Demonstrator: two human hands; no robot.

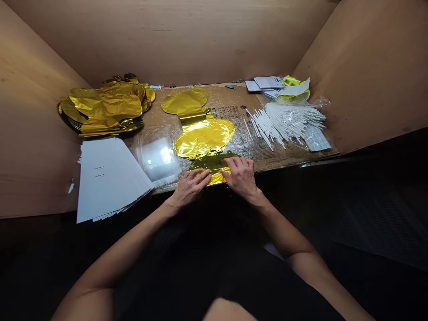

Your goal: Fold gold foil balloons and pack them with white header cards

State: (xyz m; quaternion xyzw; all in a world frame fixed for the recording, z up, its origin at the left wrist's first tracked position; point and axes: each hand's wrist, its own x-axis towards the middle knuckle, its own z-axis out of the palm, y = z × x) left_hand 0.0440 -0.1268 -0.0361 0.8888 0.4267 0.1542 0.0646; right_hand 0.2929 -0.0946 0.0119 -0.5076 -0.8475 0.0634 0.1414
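A shiny gold foil balloon point(204, 138), flat and uninflated, stretches from the back of the work surface to its front edge. It has rounded lobes and a narrower middle, and its near end looks folded over. My left hand point(190, 187) rests on the left of that near end, fingers stretched out on the foil. On its right side my right hand point(241, 176) presses down with bent fingers, the thumb apart from them. The palms' undersides are hidden. Just left of my left hand lie clear plastic bags point(158, 158).
More gold foil balloons point(105, 107) are piled at the back left. White paper sheets point(109, 180) overhang the front edge. White sticks point(284, 122) lie at right on plastic, with printed slips point(267, 83) behind. Cardboard walls point(207, 40) enclose the back and sides.
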